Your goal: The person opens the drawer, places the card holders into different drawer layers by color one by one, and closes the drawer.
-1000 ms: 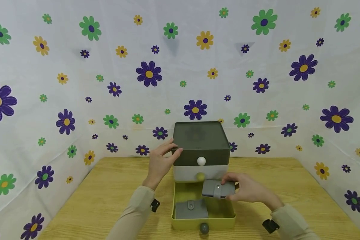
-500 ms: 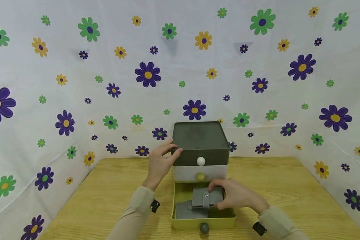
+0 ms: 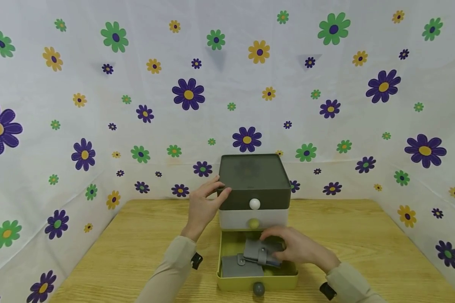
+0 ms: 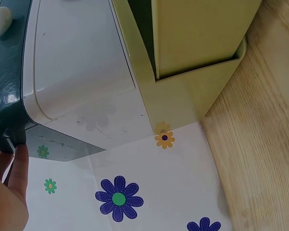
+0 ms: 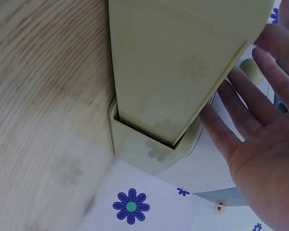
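Note:
A three-tier drawer box (image 3: 254,198) stands on the table, dark on top, white in the middle, its yellow-green bottom drawer (image 3: 258,283) pulled out. At the dark tier's front left corner rests my left hand (image 3: 204,206), fingers fairly straight, thumb toward the front. Inside the drawer lies a grey snap-strap wallet (image 3: 236,267) at the front left. A second grey wallet (image 3: 255,249) leans partly over it, slightly tilted. My right hand (image 3: 297,247) is over the drawer's right side beside this wallet, thumb and fingers spread; the right wrist view shows the other fingers extended outside the drawer wall.
Round knobs stick out from each tier: white (image 3: 254,204), yellow-green (image 3: 253,223) and dark grey (image 3: 258,289). Wood-grain table (image 3: 155,252) surrounds the box. A white flowered sheet (image 3: 227,84) hangs behind and at both sides.
My right hand carried the second wallet left and down into the drawer, then loosened its fingers from it. The wallet now lies tilted against the first. My left hand stayed at the corner.

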`<state>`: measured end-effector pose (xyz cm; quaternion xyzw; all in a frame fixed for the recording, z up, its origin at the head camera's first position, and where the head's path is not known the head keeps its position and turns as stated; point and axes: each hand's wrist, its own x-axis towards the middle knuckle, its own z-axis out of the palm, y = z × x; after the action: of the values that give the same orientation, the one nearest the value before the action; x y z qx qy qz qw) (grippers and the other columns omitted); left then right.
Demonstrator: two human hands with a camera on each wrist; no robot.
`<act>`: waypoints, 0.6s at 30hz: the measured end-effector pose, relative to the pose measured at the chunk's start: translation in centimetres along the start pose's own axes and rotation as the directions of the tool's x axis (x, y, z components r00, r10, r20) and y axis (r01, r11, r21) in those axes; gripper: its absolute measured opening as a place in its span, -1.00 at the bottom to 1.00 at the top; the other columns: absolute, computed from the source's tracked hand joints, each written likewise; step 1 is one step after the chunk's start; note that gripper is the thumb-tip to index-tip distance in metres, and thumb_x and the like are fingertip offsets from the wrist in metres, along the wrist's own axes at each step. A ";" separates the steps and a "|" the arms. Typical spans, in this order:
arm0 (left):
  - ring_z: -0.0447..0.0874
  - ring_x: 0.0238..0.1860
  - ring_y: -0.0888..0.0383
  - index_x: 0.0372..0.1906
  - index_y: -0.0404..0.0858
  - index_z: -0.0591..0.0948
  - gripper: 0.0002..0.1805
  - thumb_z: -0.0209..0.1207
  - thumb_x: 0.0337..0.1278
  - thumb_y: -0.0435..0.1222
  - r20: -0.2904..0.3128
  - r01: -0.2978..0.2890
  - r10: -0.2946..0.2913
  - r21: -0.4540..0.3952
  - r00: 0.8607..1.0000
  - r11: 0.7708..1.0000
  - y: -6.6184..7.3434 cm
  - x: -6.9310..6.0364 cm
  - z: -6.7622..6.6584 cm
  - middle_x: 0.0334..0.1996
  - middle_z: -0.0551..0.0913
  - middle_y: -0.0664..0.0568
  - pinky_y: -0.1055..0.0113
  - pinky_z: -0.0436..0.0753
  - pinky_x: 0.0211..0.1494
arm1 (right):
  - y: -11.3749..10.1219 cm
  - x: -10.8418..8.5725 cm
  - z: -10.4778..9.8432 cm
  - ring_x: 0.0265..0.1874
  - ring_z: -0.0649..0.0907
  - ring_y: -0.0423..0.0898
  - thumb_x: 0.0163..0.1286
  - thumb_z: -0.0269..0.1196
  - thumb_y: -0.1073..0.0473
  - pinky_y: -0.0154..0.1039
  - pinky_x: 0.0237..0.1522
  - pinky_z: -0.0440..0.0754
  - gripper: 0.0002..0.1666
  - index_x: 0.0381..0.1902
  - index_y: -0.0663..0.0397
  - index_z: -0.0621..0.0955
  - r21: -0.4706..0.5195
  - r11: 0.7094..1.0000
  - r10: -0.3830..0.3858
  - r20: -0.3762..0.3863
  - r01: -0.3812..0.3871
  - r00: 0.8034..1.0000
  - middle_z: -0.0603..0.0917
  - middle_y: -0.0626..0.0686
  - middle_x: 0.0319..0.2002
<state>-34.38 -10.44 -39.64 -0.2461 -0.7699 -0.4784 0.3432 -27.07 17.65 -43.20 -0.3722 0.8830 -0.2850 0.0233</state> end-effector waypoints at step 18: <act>0.66 0.14 -0.01 -0.18 -0.18 0.76 -0.74 0.36 0.13 -0.11 0.014 0.017 -0.016 -0.023 1.000 1.000 0.1 0.0 -0.1 0.16 0.64 -0.09 0.13 0.66 0.08 | -0.1 -0.2 0.0 0.01 0.66 0.06 0.33 0.29 0.26 -0.09 -0.01 0.65 -0.68 0.05 0.10 0.66 0.073 0.997 0.003 -0.045 0.000 0.999 0.69 0.03 0.04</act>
<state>-34.32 -10.53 -39.51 -0.2471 -0.7686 -0.4885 0.3310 -26.85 17.73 -43.14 -0.3641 0.8725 -0.3254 0.0174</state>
